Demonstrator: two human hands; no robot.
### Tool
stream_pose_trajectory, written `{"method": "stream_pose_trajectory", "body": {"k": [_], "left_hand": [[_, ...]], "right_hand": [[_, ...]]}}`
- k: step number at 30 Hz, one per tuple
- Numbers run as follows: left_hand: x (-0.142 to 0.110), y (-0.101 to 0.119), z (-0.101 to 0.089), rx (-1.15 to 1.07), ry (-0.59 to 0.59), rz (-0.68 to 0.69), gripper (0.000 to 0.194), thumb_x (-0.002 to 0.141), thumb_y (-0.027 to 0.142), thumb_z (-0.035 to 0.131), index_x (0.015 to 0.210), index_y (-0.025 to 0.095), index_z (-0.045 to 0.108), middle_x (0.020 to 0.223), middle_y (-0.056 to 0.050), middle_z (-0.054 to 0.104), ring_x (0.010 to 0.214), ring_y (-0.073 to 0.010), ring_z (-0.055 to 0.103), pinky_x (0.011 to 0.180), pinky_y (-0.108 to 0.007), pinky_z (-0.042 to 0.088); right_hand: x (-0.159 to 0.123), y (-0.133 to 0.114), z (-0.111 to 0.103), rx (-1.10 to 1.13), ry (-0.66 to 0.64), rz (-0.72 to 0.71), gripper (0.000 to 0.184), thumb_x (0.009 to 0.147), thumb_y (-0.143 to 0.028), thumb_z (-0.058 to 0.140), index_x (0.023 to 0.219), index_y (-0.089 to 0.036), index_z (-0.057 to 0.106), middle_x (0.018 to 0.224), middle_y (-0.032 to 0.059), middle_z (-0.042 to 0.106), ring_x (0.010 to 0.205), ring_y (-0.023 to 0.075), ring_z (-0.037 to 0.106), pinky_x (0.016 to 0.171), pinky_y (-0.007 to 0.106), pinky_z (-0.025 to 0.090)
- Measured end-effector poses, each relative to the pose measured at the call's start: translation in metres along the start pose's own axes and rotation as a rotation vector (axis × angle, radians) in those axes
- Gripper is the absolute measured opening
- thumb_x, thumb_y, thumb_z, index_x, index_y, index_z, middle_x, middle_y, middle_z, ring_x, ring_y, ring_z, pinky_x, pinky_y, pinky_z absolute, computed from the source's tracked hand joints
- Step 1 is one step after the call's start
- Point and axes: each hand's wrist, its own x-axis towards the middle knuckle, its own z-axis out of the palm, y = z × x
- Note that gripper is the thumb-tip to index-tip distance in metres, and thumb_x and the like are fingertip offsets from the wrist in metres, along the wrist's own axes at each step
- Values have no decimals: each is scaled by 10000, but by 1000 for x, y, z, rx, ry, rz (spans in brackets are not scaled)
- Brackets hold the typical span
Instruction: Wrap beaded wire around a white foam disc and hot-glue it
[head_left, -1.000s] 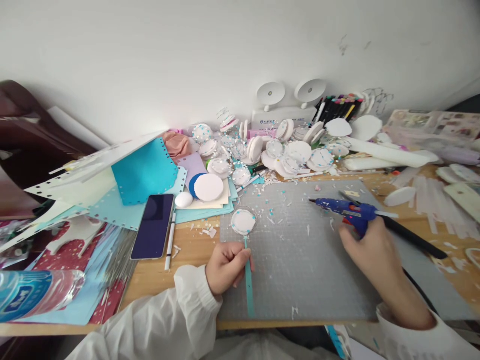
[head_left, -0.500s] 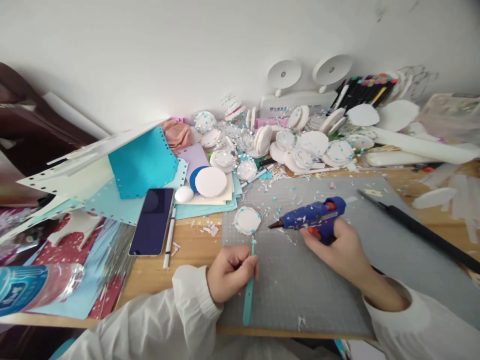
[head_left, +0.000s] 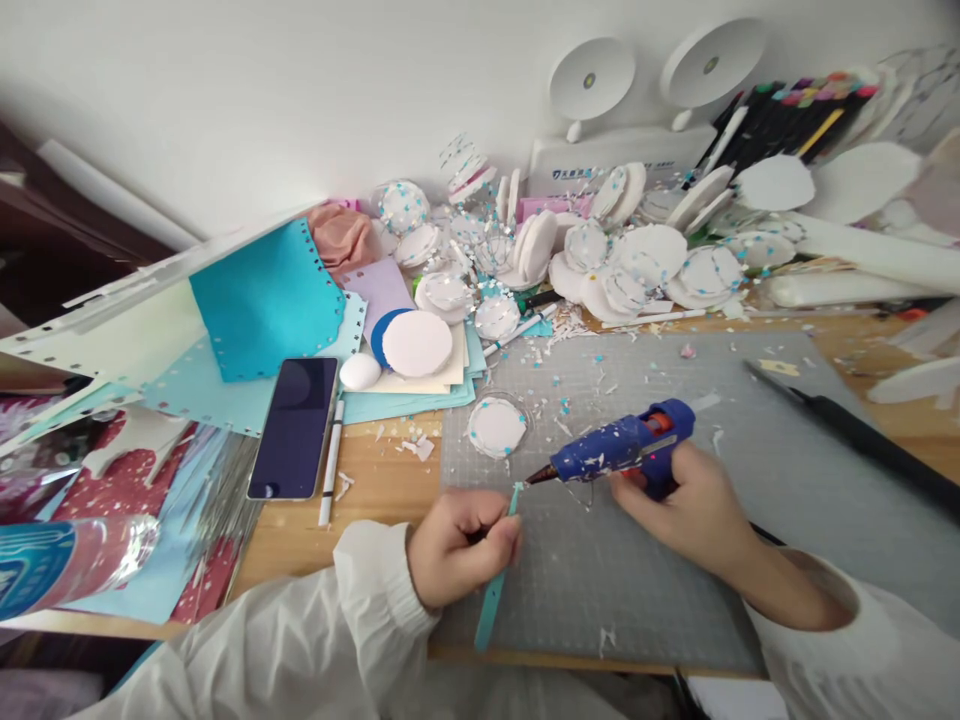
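Note:
My left hand is closed around slim teal tweezers, which slant upward and grip a tiny pale blue piece at their tip. In my right hand is a blue hot glue gun spattered with white bits. Its dark nozzle points left, right beside the tiny piece; whether they touch I cannot tell. Just above lies a white disc dotted with small blue pieces around its edge, flat on the grey cutting mat.
Many white discs, some ringed with blue dots, are heaped along the wall. A black-handled tool lies on the mat's right. Left are a phone, a white pen, coloured paper and a plastic bottle.
The glue gun's nozzle has moved down and left to the tweezers' tip. The tweezers have tilted a little to the right at the top. My view has shifted slightly.

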Motion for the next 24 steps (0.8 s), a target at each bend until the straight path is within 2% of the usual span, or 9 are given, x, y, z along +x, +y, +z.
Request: {"method": "stream_pose_trajectory", "body": {"k": [7, 16, 24], "left_hand": [[1, 0, -1, 11, -2, 45, 484, 930, 455, 409, 559, 151, 470, 415, 50, 378, 388, -53, 343, 405, -171, 261], [1, -3, -1, 38, -15, 58, 486, 928, 455, 402, 555, 150, 467, 437, 42, 383, 401, -56, 342, 409, -176, 260], [1, 1, -2, 30, -8, 36, 501, 920, 480, 410, 544, 155, 463, 410, 46, 377, 391, -56, 334, 403, -179, 252]], "right_hand": [[1, -1, 0, -34, 37, -62, 177, 675, -325, 580, 583, -245, 451, 432, -27, 544, 377, 143, 506, 383, 257, 391], [-1, 4, 1, -64, 48, -145, 186, 696, -284, 584, 579, -241, 446, 426, -35, 530, 357, 134, 495, 363, 249, 380], [-1, 5, 2, -53, 32, -141, 170, 699, -275, 576, 589, -237, 452, 441, -35, 535, 375, 133, 502, 382, 250, 383]]}}
